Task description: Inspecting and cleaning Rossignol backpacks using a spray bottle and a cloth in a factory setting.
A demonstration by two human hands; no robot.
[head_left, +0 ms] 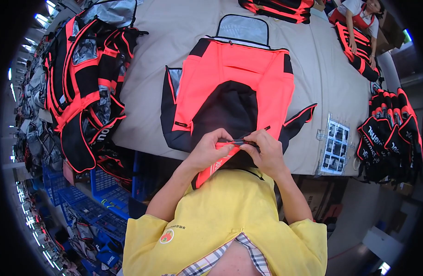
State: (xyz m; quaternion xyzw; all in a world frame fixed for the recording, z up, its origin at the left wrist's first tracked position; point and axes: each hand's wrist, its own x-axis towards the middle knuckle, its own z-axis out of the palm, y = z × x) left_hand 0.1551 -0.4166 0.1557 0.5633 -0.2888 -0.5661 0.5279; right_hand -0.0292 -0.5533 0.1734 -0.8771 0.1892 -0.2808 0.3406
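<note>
A neon coral and black backpack (239, 64) lies on the padded table in front of me. Its silver-lined top flap (244, 30) is folded out on the far side. A coral end panel with white print (210, 170) hangs over the near edge, toward my yellow shirt. At this near edge my left hand (209, 148) pinches a dark strip (239, 141) along the bag between thumb and fingers. Close beside it, my right hand (268, 151) pinches the same strip from the right. The fingertips hide the exact part held.
Piled bags (84, 87) lean over the table's left side, above blue plastic crates (112, 188). More bags (391, 133) hang at the right edge, near a taped picture sheet (335, 145). At far right, another person (358, 18) touches a bag. Another stack (278, 10) lies far back.
</note>
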